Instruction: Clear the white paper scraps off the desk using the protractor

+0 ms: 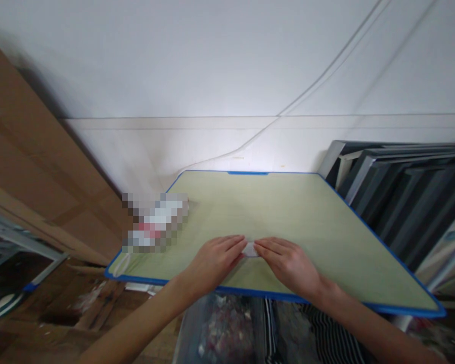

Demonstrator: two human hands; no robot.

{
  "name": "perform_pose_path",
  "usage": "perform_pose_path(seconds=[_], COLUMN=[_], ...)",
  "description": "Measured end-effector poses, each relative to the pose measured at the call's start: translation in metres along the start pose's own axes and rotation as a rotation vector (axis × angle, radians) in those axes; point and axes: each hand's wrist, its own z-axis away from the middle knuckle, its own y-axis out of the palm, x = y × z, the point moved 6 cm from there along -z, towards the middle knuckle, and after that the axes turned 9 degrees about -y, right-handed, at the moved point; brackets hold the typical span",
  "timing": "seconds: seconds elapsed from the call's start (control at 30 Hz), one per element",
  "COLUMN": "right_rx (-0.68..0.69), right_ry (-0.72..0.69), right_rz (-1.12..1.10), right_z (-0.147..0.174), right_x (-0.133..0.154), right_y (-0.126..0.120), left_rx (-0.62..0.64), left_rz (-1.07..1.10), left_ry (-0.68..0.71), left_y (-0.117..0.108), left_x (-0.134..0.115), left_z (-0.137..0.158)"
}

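A small white piece point(251, 248), perhaps folded paper or cloth, spans the gap between my hands just over the table's near half. My left hand point(219, 259) has its fingers closed on the left end, where a bit of pink shows. On the other end are the closed fingers of my right hand point(288, 260). Most of the piece is covered by my fingers, so I cannot make out its kind. Beneath both hands lies the pale green tabletop point(258, 207) with its blue rim.
A pixelated white-and-red item point(155, 222) lies at the table's left edge, near a white loop point(122, 265). Dark flat panels point(405, 187) lean at the right. A large cardboard sheet point(49, 151) stands left. Below the front edge is a clear bin point(227, 328).
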Motion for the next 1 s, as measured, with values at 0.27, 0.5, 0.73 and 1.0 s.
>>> perform_pose_path(seconds=[0.27,0.5,0.73,1.0], right_rx=[0.115,0.259,0.314,0.323], right_ry=[-0.026,-0.076,-0.088,-0.073], right_rz=[0.075,0.071,0.112,0.103], right_z=[0.014,0.021,0.020,0.014], right_x=[0.004,0.007,0.013,0.016], right_y=[0.016,0.028,0.024,0.018], left_rx=[0.053,0.082,0.071,0.131], left_rz=[0.001,0.039,-0.010,-0.065], left_ry=[0.009,-0.055,-0.061,-0.070], left_y=[0.022,0.034,0.034,0.038], left_x=[-0.001,0.005,0.005,0.006], left_z=[0.010,0.018,0.019,0.021])
